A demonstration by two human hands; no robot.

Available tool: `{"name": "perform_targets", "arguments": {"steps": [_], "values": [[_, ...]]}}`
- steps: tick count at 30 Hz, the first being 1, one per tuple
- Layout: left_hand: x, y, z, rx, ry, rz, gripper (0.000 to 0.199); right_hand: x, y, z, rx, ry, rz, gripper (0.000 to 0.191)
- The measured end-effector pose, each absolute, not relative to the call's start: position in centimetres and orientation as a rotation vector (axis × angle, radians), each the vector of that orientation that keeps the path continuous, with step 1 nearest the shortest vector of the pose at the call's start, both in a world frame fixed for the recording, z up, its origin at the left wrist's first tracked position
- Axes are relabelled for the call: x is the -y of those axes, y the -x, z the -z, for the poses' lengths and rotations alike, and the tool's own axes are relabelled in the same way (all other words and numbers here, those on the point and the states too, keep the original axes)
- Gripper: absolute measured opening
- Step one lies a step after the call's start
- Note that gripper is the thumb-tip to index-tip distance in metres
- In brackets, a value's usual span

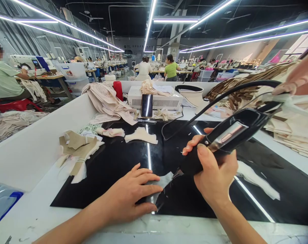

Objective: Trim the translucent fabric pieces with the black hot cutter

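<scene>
My left hand (133,191) lies flat with its fingers spread, pressing a thin greyish, see-through piece of material (166,179) onto a glossy black board (118,176). My right hand (216,173) is wrapped round a black corded handheld cutter (225,134) with a silver panel. It is held tilted, its narrow metal tip down at the right edge of the grey piece; whether the tip touches is hard to tell. Right of my right hand lies a white fabric piece (258,179). Farther back on the board is another cream fabric piece (140,135).
Bundled beige and white pieces (79,149) lie at left. Behind the board stand a phone (147,105), a white vented box (156,100) and a red cone (117,90). Another person's hand (296,83) is near the cutter's cord end. Fabric stacks (293,132) line the right.
</scene>
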State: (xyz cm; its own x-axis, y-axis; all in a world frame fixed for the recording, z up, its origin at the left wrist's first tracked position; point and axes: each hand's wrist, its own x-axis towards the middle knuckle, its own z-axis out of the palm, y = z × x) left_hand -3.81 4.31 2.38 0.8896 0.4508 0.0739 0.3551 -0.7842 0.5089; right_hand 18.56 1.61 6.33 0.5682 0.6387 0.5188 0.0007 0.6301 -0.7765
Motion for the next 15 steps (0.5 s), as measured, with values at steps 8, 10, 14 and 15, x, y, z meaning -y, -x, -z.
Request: {"name": "perform_targets", "arguments": {"steps": [8, 10, 14, 15], "values": [[-4.4, 4.2, -2.4, -0.644, -2.522, -0.304, 0.045, -1.5, -18.9, -6.7, 0.917, 0.821, -0.412, 0.035], [-4.6, 4.3, -1.9, -0.733, -2.504, -0.412, 0.039, -1.4, -19.0, -6.8, 0.925, 0.832, -0.394, 0.039], [-5.2, 4.4, -0.7, -0.94, -2.485, -0.612, 0.028, -0.9, -19.2, -7.0, 0.995, 0.874, -0.382, 0.035], [-5.3, 4.4, -0.5, -0.954, -2.486, -0.62, 0.025, -0.7, -19.4, -7.0, 1.018, 0.896, -0.375, 0.034]]}}
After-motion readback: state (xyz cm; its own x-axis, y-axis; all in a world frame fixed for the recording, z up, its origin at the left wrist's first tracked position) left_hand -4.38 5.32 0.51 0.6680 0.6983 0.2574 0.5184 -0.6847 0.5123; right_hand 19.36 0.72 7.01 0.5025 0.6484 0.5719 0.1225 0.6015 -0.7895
